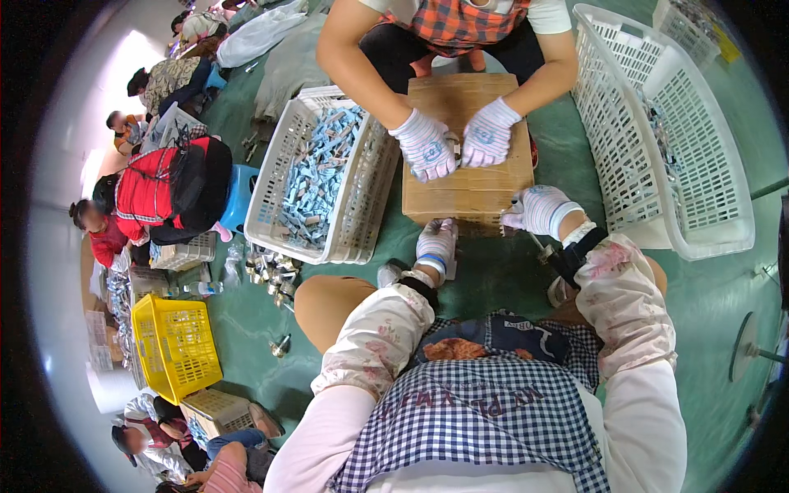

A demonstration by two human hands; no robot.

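A brown cardboard box (pixel 468 195) stands on the floor in front of me. My left hand (pixel 436 245), in a pale striped glove, has its curled fingers against the box's near side. At the near right corner my right hand (pixel 541 210), gloved likewise, bends its fingers on the edge; its undersides are hidden. Beneath that hand shows a thin metal rod (pixel 538 244), and I cannot tell whether the hand touches it. Across from me, a co-worker's two gloved hands (pixel 456 141) meet on the box top over a small pale piece, mostly covered by fingers.
Left of the box, a white crate (pixel 255 209) holds many small blue-and-grey pieces. Shiny metal parts (pixel 273 269) lie on the floor near my left knee. A taller white crate (pixel 713 238) stands right. A yellow basket (pixel 177 345) and other people are further left.
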